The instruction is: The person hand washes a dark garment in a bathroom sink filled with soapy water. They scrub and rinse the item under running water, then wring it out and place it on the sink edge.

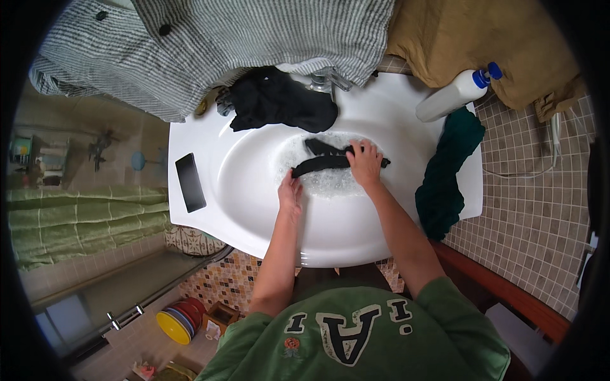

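Soapy water fills the bottom of the white sink basin. A wet black cloth stretches between my two hands, just above or at the suds. My left hand holds its left end between thumb and fingers. Toward its right end, my right hand grips the cloth from above, with a short piece sticking out past the fingers. Behind the basin, a bundled black garment lies on the sink's back rim, beside the chrome faucet.
A dark phone-like slab lies on the left ledge. A white pump bottle with a blue top and a dark green cloth rest at the right. A striped garment and a brown one hang over the back.
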A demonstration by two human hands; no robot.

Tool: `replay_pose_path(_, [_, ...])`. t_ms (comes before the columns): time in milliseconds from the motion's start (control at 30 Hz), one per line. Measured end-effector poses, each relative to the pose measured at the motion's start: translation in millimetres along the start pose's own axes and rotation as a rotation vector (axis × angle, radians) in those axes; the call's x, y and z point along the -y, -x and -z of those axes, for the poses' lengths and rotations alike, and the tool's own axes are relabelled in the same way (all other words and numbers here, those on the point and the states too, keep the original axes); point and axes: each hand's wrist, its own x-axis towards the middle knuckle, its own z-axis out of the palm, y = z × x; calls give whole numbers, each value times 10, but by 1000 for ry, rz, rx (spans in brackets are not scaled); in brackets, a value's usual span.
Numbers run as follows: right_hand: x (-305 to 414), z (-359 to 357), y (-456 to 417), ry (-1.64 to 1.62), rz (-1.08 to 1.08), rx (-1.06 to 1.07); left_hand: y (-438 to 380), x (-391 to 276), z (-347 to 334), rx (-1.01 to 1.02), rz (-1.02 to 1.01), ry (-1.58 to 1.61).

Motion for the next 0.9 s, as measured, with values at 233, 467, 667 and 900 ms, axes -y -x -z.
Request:
replay_pose_path(233, [78,34,157,33,142,476,13,-16,70,116,255,-161])
replay_pose_path(467, [643,-163,288,-824,-253,469,115,-20,-164,388,330,47])
replay_pose_path(667, [1318,923,565,-556,20,457,78,-83,-183,580,511,446])
replay_pose_path(900, [1170,459,441,-422,-122,219,326,154,-323,768,423,514])
